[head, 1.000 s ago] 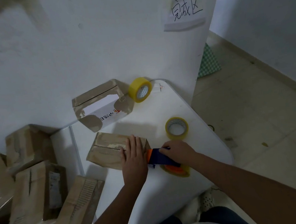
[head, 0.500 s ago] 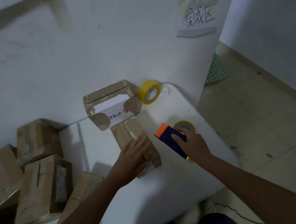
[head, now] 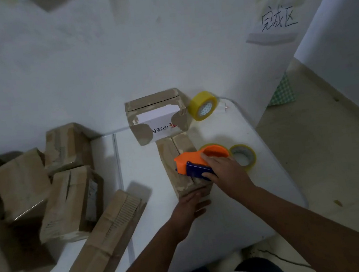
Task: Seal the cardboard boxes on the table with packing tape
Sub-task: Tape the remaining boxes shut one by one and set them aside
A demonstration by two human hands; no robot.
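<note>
Your left hand (head: 190,202) braces, fingers flat, the near end of the cardboard box (head: 182,168), whose centre seam runs away from you; your right hand (head: 223,169) grips the tape dispenser (head: 198,161) mid-seam, so it sits nearer for the pull.

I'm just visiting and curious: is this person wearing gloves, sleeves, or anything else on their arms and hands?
No. The left hand and right hand are bare, with no gloves, rings or watch showing. Both forearms are uncovered up to the frame's edge, so no sleeves show.
</note>
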